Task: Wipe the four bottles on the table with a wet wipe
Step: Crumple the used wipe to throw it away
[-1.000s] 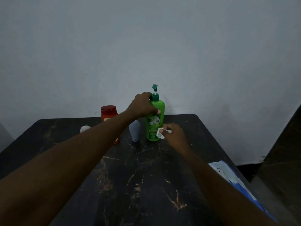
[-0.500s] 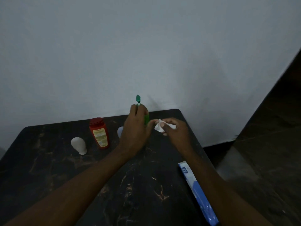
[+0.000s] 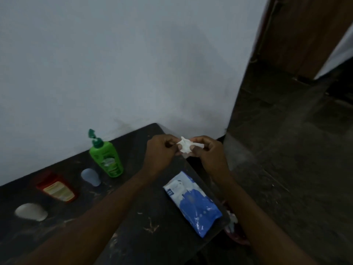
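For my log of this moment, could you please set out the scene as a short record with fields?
hands: left hand and right hand pinch one wet wipe between them, over the far right corner of the table
bottles: green pump bottle, pale blue bottle, red bottle, white bottle, in a row along the wall side, none touched
other: blue and white wipes pack lying near the table's right edge

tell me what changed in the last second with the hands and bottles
The left hand let go of the green pump bottle and moved right to the wet wipe, which the right hand lifted off the bottle; both hands now pinch it in the air. The other three bottles keep their row on the table, and the blue wipe pack stays put.
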{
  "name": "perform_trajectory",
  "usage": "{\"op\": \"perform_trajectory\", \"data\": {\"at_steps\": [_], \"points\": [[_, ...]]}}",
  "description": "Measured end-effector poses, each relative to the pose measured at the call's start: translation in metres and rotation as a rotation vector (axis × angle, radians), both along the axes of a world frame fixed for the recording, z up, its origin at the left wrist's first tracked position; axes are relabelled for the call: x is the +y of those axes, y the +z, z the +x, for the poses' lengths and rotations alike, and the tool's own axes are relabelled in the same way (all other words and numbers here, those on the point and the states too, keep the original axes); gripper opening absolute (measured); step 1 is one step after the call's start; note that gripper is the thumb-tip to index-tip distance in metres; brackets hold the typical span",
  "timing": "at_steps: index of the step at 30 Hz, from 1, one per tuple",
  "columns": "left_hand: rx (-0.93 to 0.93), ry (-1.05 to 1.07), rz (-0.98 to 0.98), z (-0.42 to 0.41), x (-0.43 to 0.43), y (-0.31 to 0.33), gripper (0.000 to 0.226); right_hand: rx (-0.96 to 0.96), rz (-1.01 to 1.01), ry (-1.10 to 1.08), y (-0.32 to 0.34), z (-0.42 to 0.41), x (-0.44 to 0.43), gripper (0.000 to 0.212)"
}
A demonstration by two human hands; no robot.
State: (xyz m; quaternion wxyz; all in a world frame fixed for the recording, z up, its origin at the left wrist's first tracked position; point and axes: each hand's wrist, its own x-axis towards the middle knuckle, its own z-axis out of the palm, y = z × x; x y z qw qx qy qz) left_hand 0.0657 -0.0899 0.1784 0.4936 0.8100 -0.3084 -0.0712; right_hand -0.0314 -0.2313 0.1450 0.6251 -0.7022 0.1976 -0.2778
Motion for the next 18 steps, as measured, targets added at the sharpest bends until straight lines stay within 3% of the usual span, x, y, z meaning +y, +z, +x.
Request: {"op": "perform_trajectory", "data": {"at_steps": [9,18], "points": [[0.095,-0.298,0.139,-0.038,-0.138,-0.068,0.009,0.057,0.161,-0.256,-0.066,-0.087,-0.106,0.017],[0.051,-0.621,0.488,-0.101,-0.273,-0.212,0.010,0.280,0.164,-0.522,-0.219,-0.183,-0.191,0.012]]}}
